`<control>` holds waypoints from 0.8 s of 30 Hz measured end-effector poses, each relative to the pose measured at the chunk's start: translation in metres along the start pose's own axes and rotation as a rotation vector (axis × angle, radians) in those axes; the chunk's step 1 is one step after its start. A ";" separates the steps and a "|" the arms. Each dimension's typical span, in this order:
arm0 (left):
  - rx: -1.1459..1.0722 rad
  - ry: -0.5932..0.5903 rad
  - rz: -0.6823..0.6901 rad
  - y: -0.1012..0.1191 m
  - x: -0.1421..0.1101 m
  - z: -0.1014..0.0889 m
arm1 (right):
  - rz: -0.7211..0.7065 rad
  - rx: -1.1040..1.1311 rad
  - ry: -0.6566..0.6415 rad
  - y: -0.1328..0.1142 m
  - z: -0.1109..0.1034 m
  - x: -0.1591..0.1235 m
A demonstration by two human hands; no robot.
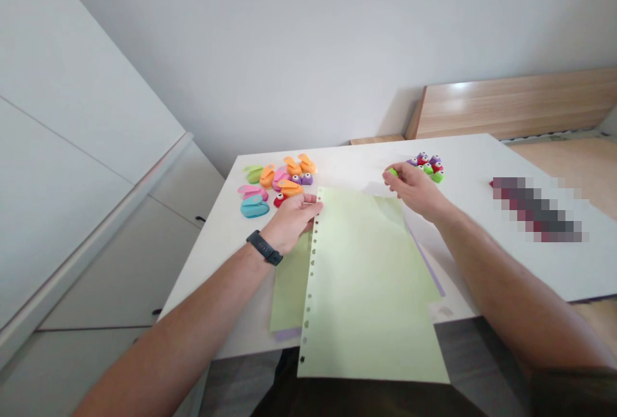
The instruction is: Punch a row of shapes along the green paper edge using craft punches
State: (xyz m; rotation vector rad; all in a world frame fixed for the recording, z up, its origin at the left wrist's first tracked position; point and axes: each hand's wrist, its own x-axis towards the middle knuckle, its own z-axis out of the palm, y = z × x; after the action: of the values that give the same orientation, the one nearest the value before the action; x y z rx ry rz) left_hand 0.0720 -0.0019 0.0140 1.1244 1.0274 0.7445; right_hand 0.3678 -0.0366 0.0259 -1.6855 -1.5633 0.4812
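A light green sheet of paper (366, 288) lies on the white table (506, 256), hanging over the near edge, with a row of punched holes down its left side. My left hand (294, 219), a dark band on its wrist, pinches the sheet's top left corner. My right hand (413, 187) is closed around a small green punch (393, 172) just past the sheet's top right corner. More green and purple sheets (289, 288) lie underneath.
Several larger colourful paper punches (277, 182) sit at the table's back left. A cluster of small red, green and purple punches (429, 165) sits at the back centre. A blurred dark object (537, 208) lies to the right. White cabinets (87, 224) stand at left.
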 end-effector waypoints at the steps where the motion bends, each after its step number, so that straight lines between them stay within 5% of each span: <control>1: 0.001 -0.016 -0.009 -0.001 -0.002 0.000 | -0.028 -0.010 0.000 -0.001 0.000 -0.001; 8: 0.062 -0.166 -0.002 -0.009 -0.007 0.002 | -0.119 0.022 -0.037 -0.007 0.007 -0.006; 17: 0.269 -0.132 0.157 -0.016 -0.009 0.002 | -0.132 -0.026 -0.169 -0.017 0.013 -0.013; 20: 0.288 -0.140 0.179 -0.018 -0.008 0.000 | -0.105 -0.056 -0.128 -0.008 0.013 -0.007; 24: 0.291 -0.143 0.195 -0.018 -0.009 0.000 | -0.008 -0.055 0.080 0.017 -0.003 0.009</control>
State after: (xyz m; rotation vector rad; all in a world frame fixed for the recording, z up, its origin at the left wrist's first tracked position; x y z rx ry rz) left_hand 0.0682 -0.0149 -0.0013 1.5240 0.9326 0.6704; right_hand 0.3824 -0.0279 0.0172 -1.7186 -1.5374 0.3648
